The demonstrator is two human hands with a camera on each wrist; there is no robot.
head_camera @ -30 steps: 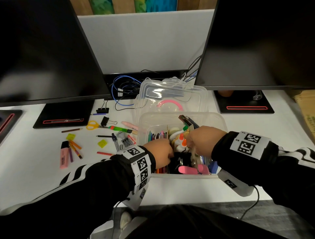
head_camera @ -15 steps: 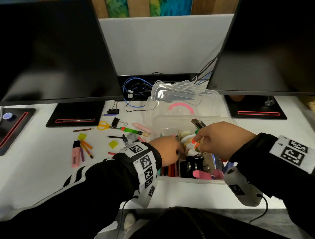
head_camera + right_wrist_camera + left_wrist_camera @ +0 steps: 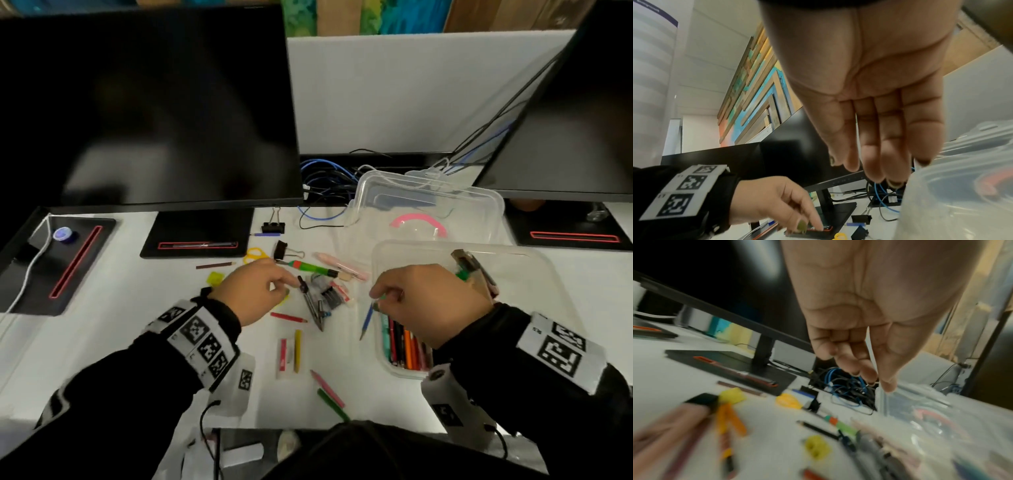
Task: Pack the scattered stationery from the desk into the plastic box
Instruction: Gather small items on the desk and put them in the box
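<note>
On a white desk between dark monitors, left hand loose, right hand seemingly loose too.

The head view is dim with darkened corners, its straight lines bowed by the wide lens; pale glare smears across the left monitor. The white desk is the brightest surface – lit evenly from above, with faint shadows. The left wrist view is heavily motion-blurred along its lower edge. The right wrist view is sharper – its nearby palm soft.
</note>
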